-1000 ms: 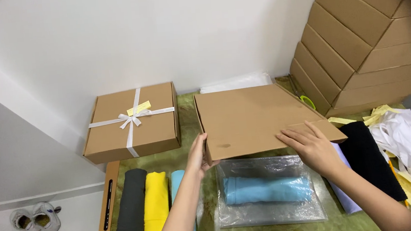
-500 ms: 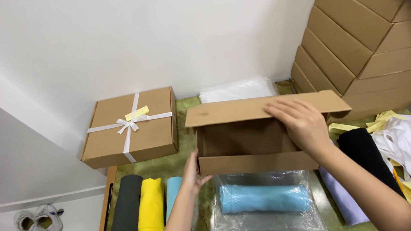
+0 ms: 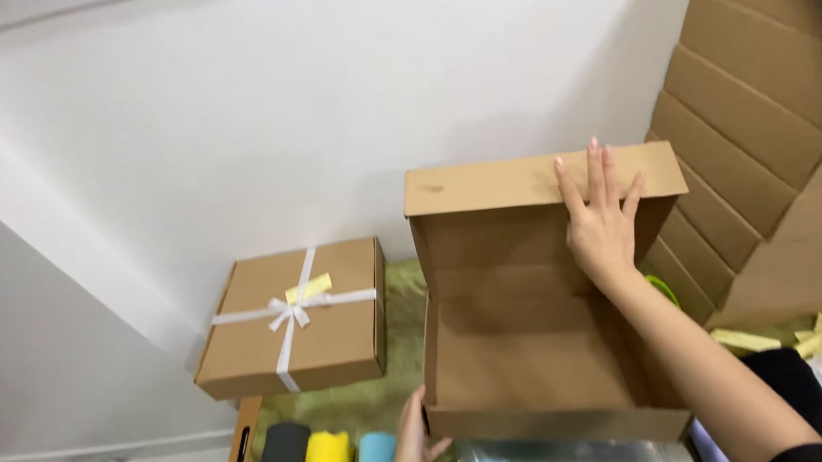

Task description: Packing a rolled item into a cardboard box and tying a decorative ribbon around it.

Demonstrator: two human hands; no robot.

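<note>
Right hand (image 3: 599, 223) fingers spread flat, unclenched, against the raised lid (image 3: 539, 180); left hand (image 3: 414, 450) open, steadying the front left corner of the cardboard box (image 3: 533, 350) on the green cloth (image 3: 367, 402). Step: box opened, empty inside. Next likely needs the lid propped back and one hand freed. Ribboned gift box (image 3: 294, 318) sits just left.

A plain white wall (image 3: 318, 99) rises behind, with flattened brown cardboard sheets (image 3: 772, 116) leaning at right.
</note>
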